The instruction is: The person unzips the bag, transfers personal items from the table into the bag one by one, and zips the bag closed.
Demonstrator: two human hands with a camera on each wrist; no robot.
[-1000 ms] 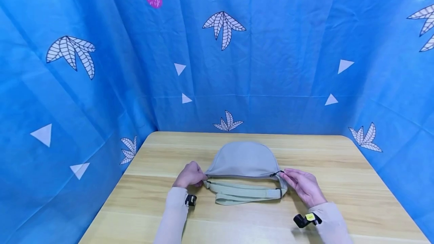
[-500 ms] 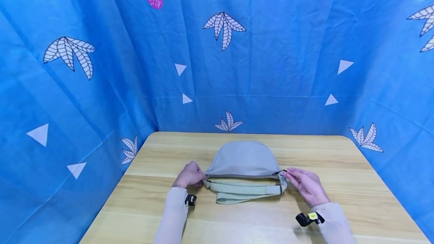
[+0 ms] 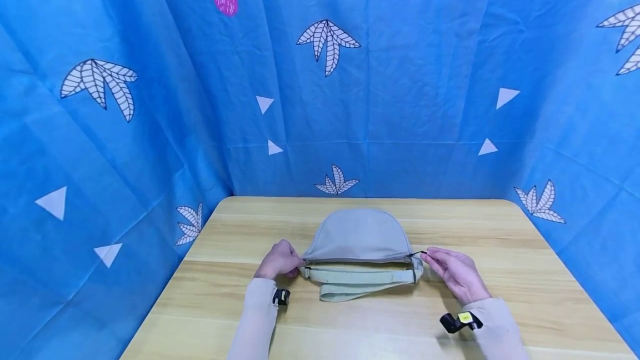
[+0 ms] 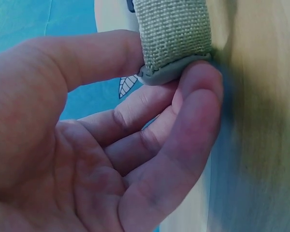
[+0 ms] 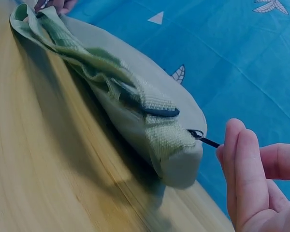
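Note:
A grey-green waist bag lies on the table with its curved side away from me and its zipper edge facing me. My left hand pinches the bag's left end; in the left wrist view, thumb and fingers close on that corner beside the woven strap. At the other end my right hand pinches the black cord of the zipper pull, stretched taut from the slider at the bag's right corner. Folded pale green webbing lies along the near side.
The pale wooden table carries the bag near its middle. Blue patterned curtains stand behind the table and along both sides. Black camera mounts sit on both wrists, the right one with a yellow label.
My right hand has moved slightly right with the zipper pull, and the slider has shifted to the bag's right corner. The opening along the zipper looks a little wider. My left hand stays put.

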